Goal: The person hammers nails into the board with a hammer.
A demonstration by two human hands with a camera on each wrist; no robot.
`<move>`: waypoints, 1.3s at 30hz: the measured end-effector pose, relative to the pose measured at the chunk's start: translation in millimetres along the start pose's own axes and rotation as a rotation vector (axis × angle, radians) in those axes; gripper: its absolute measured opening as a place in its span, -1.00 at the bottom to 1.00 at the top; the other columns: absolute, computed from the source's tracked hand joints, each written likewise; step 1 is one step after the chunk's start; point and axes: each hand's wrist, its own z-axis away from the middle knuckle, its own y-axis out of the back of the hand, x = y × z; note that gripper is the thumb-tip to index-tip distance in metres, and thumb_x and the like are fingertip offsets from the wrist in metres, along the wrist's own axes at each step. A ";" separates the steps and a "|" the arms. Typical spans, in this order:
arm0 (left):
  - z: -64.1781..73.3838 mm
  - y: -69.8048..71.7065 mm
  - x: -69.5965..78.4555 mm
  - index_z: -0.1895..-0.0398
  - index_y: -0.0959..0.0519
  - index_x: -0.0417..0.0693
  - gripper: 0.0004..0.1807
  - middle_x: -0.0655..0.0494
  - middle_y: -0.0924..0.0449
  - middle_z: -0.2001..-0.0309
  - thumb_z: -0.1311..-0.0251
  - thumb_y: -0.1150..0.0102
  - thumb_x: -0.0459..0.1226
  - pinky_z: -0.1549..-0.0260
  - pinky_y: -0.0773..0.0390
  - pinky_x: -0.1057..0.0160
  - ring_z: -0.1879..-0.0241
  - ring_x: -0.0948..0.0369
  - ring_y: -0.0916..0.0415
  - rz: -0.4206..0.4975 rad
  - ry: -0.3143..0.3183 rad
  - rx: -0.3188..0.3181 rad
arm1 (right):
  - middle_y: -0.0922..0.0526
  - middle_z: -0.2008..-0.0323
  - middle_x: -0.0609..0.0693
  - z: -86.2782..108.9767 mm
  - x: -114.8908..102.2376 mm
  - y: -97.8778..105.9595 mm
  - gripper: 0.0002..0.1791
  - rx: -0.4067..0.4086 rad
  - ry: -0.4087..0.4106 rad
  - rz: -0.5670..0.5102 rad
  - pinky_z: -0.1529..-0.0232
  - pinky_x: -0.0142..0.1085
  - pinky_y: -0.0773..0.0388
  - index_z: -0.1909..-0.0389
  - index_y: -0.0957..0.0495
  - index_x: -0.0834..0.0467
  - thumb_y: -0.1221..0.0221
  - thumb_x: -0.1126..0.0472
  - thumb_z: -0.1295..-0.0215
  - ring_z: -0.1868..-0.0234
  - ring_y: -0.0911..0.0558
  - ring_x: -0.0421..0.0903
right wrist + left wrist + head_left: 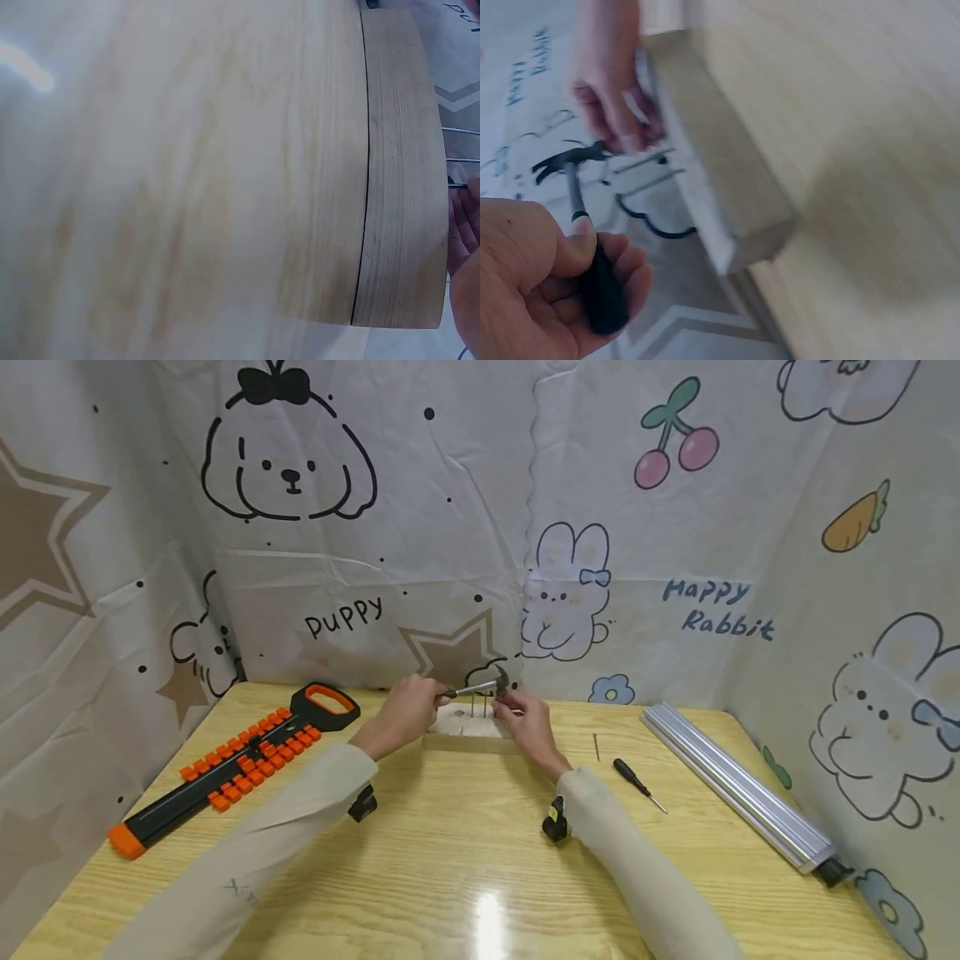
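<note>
My left hand [408,714] grips a claw hammer [572,180] by its black handle. The hammer's head is above a pale wooden block [468,742], close to the fingertips of my right hand [530,727]. Two thin nails [484,706] stand upright in the top of the block. With thumb and fingers, my right hand pinches a third nail [457,185] at the block's top, mostly hidden by the fingers. In the right wrist view the block [405,172] shows its long side, with the nails rising from its far face.
A black rack with orange clips [247,760] lies on the table at left. Right of my right hand are a loose nail [597,747] and a black-handled screwdriver [633,779]. Farther right is a long silver metal bar [738,785]. A printed cloth [450,552] hangs behind the table.
</note>
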 end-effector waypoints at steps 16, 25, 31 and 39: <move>4.4 -1.1 -9.1 0.24 -0.72 -0.33 -0.76 -0.13 -0.72 0.39 -0.54 -0.11 -0.39 0.52 -0.39 0.31 0.57 0.24 -0.41 0.222 0.061 -0.026 | -0.79 0.10 0.24 0.3 0.0 0.4 -0.86 -0.003 -0.008 0.007 -0.02 -0.17 -0.72 0.11 -0.72 0.36 -0.27 0.35 -0.48 0.03 -0.78 0.14; 5.6 -3.9 -7.9 0.19 -0.73 -0.35 -0.78 -0.07 -0.71 0.41 -0.53 -0.13 -0.39 0.54 -0.44 0.30 0.56 0.22 -0.51 0.278 0.065 -0.015 | -0.79 0.14 0.22 2.4 -0.3 0.5 -0.89 0.006 0.014 0.003 0.05 -0.20 -0.73 0.15 -0.72 0.32 -0.27 0.34 -0.47 0.06 -0.79 0.13; 11.5 -12.8 -11.7 0.19 -0.73 -0.38 -0.79 -0.09 -0.73 0.40 -0.51 -0.15 -0.40 0.52 -0.44 0.31 0.53 0.20 -0.54 0.293 0.108 -0.118 | -0.79 0.18 0.21 2.2 0.1 -0.3 -0.90 0.002 0.017 0.016 0.05 -0.24 -0.72 0.19 -0.73 0.32 -0.28 0.35 -0.46 0.07 -0.79 0.12; 14.5 -8.1 -11.7 0.23 -0.71 -0.43 -0.83 -0.28 -0.72 0.43 -0.46 -0.19 -0.44 0.59 -0.52 0.33 0.39 -0.21 -0.70 0.466 0.155 -0.267 | -0.79 0.14 0.24 3.2 -0.6 -0.6 -0.88 0.005 0.020 -0.006 0.07 -0.23 -0.72 0.15 -0.70 0.37 -0.26 0.36 -0.48 0.07 -0.78 0.15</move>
